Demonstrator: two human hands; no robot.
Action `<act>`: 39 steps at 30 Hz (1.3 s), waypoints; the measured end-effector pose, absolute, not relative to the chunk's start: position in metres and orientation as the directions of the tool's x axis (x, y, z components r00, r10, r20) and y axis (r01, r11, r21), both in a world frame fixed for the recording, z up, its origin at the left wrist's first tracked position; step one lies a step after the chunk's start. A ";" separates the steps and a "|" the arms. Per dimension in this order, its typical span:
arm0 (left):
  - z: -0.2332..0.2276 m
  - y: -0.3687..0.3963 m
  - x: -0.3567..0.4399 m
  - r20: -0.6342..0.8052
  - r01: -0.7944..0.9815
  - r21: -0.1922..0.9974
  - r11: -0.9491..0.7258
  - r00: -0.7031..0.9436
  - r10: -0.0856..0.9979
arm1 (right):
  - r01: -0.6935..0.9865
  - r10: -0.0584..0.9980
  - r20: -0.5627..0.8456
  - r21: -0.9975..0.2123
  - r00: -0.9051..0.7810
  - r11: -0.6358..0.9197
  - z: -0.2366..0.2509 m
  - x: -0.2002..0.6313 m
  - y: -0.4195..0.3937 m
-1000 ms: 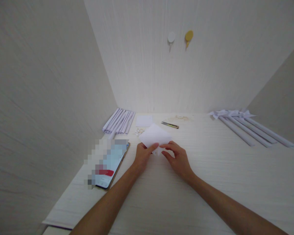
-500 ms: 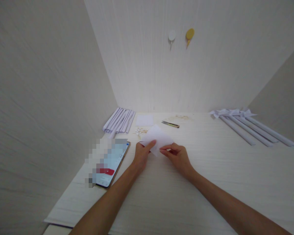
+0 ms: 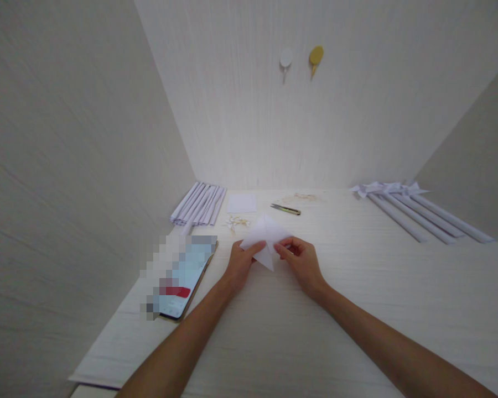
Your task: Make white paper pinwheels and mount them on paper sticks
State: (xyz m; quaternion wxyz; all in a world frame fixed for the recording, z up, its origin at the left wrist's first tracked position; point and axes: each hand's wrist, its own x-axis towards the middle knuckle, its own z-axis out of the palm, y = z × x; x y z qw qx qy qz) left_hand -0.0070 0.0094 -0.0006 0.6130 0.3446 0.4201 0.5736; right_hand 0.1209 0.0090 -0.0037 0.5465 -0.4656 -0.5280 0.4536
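Between my hands is a white sheet of paper (image 3: pixel 264 232), lifted over the table with one corner pointing toward me and a crease or slit near its middle. My left hand (image 3: pixel 244 260) grips its left side, thumb on top and fingers underneath. My right hand (image 3: pixel 301 257) pinches the right part between thumb and fingertips; some of its fingers are curled out of sight. Just beyond the left hand lies a small heap of thin pale bits (image 3: pixel 237 222). Thread snips (image 3: pixel 286 209) rest farther back.
A phone (image 3: pixel 191 276) lies left of my left arm. Rolled white paper tubes (image 3: pixel 201 204) are stacked at the back left, beside a square paper stack (image 3: pixel 241 203). Paper pinwheels on tube sticks (image 3: pixel 415 213) lie at the right. Two hooks (image 3: pixel 316 55) hang on the back wall.
The paper, flat before, now shows a line down its middle and bends around it. My right hand has shifted slightly and holds its right part. The view has moved a little.
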 end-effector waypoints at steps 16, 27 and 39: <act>0.002 0.010 -0.013 -0.146 -0.290 0.943 0.166 0.091 0.985 | 0.083 0.985 0.145 -0.987 0.092 0.137 -0.001 0.120 0.007; 0.010 0.012 -0.026 -0.217 -0.141 0.957 0.252 0.221 0.951 | 0.156 0.982 0.185 -0.971 0.026 0.179 -0.003 0.120 0.005; 0.003 0.011 -0.019 -0.149 0.058 0.988 0.145 0.068 0.986 | 0.216 0.978 0.207 -0.957 0.033 0.195 -0.004 0.119 0.004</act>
